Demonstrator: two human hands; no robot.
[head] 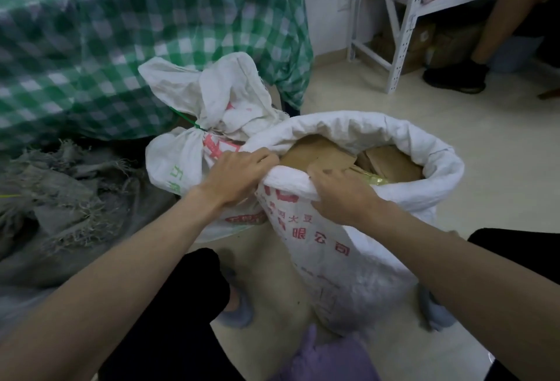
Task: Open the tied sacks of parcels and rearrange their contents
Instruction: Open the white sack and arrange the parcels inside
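— Purple cloth (pixel 327 359) nearest the lens, bottom edge; blurred, cannot tell what it is. Dark trouser legs to either side of it. What floor is free?

— Pale tiled floor (pixel 500 168) open to the right of the sack and beyond it. A beige patch of floor shows between the knees. Left side crowded: a frayed grey woven sack (pixel 66 198) lies flat there.

— Hands?

— Both on the near rolled rim of the open white woven sack with red printed characters (pixel 318 244). Left hand (pixel 239 174) is clenched over the rim at the left, fingers curled inward. Right hand (pixel 342 195) grips the rim just beside it, thumb outside, fingers hooked over the fold.

— Sack's attitude, contents?

— Stands upright, long axis vertical, mouth up and wide, rim rolled outward. Filled near the top with flat brown cardboard parcels (pixel 318 153); a strip of yellowish tape (pixel 375 180) among them.

— Behind it?

— A second white woven sack, tied shut (pixel 181 162), touching the open one at its left. A green tie (pixel 194 123) cinches the neck; the loose top flares upward. Farther back, a large green-and-white checked bag (pixel 121 47). Far right, a white metal shelf rack (pixel 406 17) holding boxes, and another person's leg and black shoe (pixel 454 76) beside it.
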